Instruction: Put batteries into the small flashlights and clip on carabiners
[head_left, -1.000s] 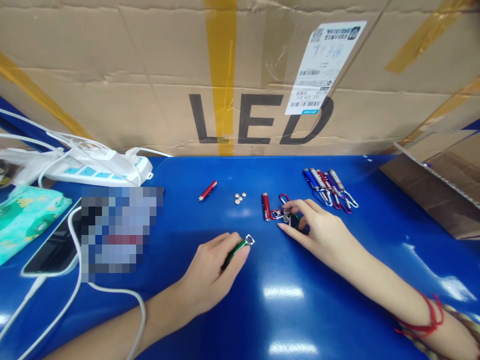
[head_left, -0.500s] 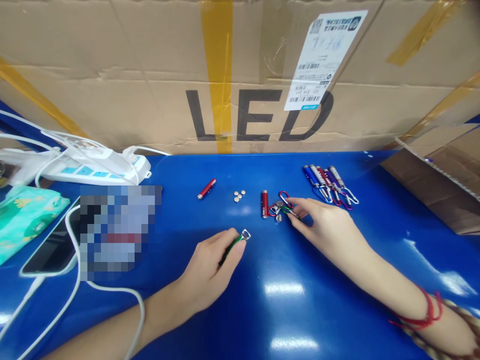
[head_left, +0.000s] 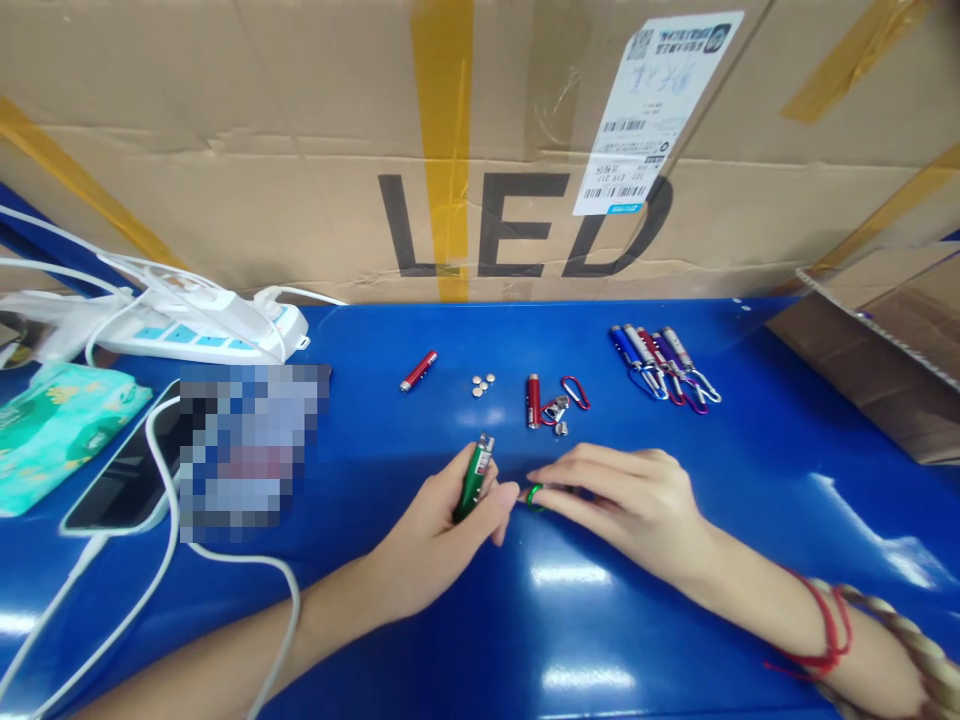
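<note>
My left hand (head_left: 442, 525) is closed around a small green flashlight (head_left: 475, 478), its silver end pointing up and away from me. Close by on the right, my right hand (head_left: 637, 500) pinches a green carabiner (head_left: 535, 497), partly hidden by the fingers. Beyond the hands stands a red flashlight body (head_left: 533, 402), beside a red carabiner (head_left: 575, 392) and small silver caps (head_left: 562, 429). Several button cells (head_left: 478, 391) lie in a group to the left of these. Another red flashlight (head_left: 418, 371) rests farther left.
Finished-looking flashlights with carabiners (head_left: 656, 360) lie in a row at the back right. On the left are a power strip (head_left: 202, 335), a phone (head_left: 124, 470), a tissue pack (head_left: 67, 430) and a white cable (head_left: 292, 590). A large cardboard box (head_left: 300, 150) stands behind.
My right hand has drawn the green carabiner away from the red parts, toward my left hand. The green flashlight has turned more upright in my left hand.
</note>
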